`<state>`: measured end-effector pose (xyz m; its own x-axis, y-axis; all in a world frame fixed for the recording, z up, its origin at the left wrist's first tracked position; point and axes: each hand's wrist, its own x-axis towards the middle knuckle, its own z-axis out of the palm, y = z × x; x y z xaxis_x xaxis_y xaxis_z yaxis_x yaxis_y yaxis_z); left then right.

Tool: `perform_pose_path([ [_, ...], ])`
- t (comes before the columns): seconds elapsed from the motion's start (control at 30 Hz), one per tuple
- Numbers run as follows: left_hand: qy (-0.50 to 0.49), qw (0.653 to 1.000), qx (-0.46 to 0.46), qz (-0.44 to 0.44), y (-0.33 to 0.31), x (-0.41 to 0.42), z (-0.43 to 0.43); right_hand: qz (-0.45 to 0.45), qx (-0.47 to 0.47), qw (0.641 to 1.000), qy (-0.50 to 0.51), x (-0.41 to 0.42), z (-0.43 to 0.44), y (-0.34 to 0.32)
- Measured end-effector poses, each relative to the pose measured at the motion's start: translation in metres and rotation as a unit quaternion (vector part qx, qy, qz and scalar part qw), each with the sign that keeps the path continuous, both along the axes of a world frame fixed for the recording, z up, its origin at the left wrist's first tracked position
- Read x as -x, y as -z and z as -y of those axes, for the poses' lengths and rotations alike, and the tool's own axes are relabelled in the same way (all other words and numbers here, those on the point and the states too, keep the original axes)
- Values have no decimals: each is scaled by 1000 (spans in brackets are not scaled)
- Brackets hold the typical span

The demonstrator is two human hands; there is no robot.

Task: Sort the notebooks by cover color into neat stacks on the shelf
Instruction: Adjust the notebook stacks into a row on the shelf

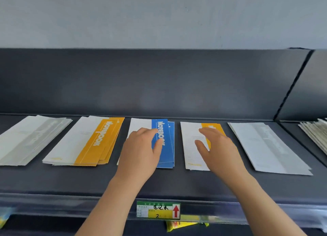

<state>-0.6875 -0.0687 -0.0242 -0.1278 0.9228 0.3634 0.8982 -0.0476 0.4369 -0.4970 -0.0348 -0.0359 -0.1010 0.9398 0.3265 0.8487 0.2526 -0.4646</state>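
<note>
Five lots of notebooks lie in a row on the dark shelf (159,181). From the left: a grey stack (30,138), an orange stack (92,143), a blue stack (166,147), a single orange notebook (190,147) and a grey stack (269,147). My left hand (141,150) lies over the blue stack with fingers relaxed, their tips on the top cover. My right hand (217,147) hovers over or rests on the single orange notebook, fingers spread and straight. Neither hand grips anything.
A dark back panel rises behind the shelf. A divider (290,87) at the right separates another bay holding a pale notebook pile (316,131). A price label (158,210) sits on the front rail, with yellow packaging (178,225) below it.
</note>
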Motion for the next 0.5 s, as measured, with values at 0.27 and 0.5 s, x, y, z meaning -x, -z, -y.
perform_pose_path([
  [0.27,99,995,-25,17,-5,-87,1,4,-24,997,67,-84,26,-3],
  [0.5,137,990,-21,31,-2,-191,2,-1,-32,994,102,-192,51,-9],
])
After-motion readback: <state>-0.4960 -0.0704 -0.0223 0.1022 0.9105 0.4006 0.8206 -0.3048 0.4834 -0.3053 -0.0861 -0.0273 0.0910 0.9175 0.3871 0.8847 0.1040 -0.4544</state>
